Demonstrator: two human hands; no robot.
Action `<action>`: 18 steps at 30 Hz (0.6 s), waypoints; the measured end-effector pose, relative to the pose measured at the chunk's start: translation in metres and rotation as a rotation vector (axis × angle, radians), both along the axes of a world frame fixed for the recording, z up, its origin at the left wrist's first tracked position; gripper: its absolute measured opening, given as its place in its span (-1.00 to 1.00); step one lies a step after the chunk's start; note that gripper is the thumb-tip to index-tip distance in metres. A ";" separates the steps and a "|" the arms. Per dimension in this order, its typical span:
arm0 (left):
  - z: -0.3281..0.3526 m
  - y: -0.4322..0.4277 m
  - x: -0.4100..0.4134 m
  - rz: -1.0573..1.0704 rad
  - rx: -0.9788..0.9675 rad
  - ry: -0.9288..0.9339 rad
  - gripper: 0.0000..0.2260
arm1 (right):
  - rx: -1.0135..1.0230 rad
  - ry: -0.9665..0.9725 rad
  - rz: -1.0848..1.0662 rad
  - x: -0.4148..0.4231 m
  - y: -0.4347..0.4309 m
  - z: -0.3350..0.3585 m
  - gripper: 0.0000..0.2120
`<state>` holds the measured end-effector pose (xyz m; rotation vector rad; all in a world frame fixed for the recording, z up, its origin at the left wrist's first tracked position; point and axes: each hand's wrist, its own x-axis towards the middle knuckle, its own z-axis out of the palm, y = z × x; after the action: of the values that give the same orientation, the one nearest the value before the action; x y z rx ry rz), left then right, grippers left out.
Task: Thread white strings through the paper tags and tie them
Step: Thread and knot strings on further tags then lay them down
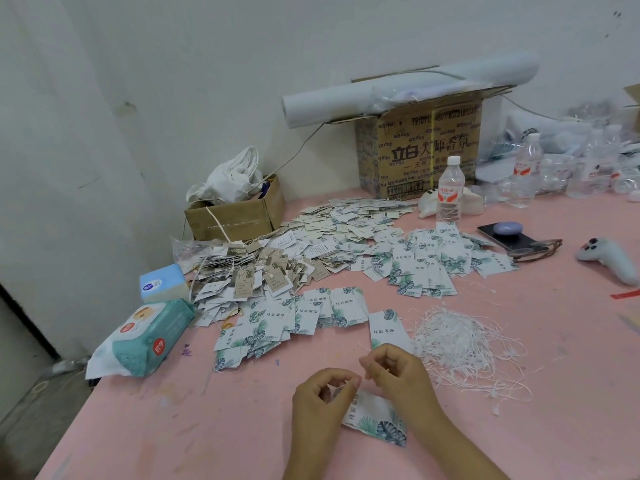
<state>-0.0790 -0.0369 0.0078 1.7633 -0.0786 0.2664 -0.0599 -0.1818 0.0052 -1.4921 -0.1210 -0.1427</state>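
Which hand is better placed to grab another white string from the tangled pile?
Right. The right hand sits just beside the tangled pile of white strings, while the left hand lies farther off, pinching the leaf-printed white paper tag.

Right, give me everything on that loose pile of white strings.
The pile of white strings is a loose tangle of thin white cords, lying flat on the pink table just right of the right hand. Stray strands trail outward around it. Its left edge reaches a leaf-printed tag.
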 end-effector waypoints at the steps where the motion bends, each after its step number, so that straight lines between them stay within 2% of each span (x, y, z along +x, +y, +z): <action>1: 0.000 0.000 0.000 0.001 0.000 0.001 -0.85 | -0.013 -0.009 0.003 0.000 0.000 0.000 -0.86; 6: 0.000 -0.001 0.000 -0.007 -0.019 -0.006 -0.93 | -0.064 -0.020 0.060 0.001 0.002 -0.002 -0.86; 18: -0.006 0.001 0.003 0.012 -0.022 -0.001 -0.92 | -0.044 -0.024 0.094 -0.003 0.002 -0.001 -0.86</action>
<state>-0.0760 -0.0357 0.0019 1.7418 -0.0657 0.2757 -0.0627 -0.1794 0.0044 -1.5254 -0.2146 -0.0824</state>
